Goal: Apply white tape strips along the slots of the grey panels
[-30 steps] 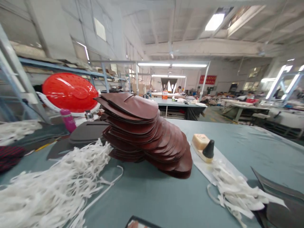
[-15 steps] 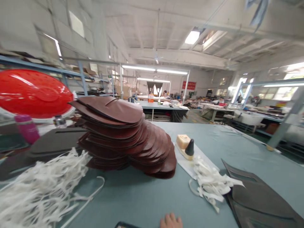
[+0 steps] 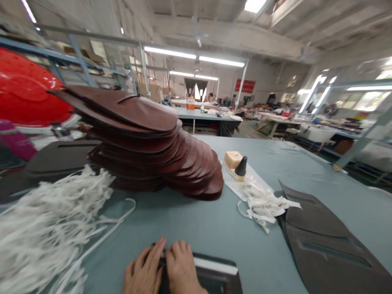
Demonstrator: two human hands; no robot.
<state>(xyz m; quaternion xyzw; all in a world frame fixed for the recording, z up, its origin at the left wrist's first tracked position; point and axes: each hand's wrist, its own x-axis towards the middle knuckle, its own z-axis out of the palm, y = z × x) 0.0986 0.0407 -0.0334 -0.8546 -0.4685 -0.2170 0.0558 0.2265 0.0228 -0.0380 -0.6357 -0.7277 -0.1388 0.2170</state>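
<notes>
Left hand (image 3: 142,269): on the dark panel (image 3: 231,282); can't tell if pinching
Right hand (image 3: 182,267): same panel, likewise unclear
Pink bottle (image 3: 15,139): left, contents hidden
Orange box (image 3: 190,104): far, contents hidden

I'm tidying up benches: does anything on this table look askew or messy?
The brown stack looks askew: its pieces are staggered rather than squared up, though perhaps deliberately. The white strips at left lie in a loose tangle, one straying out. I see no clear damage.

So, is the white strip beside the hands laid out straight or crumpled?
Laid out straight: the white strip runs unbent along the dark piece. Whether it continues under the right hand, I cannot tell.
</notes>
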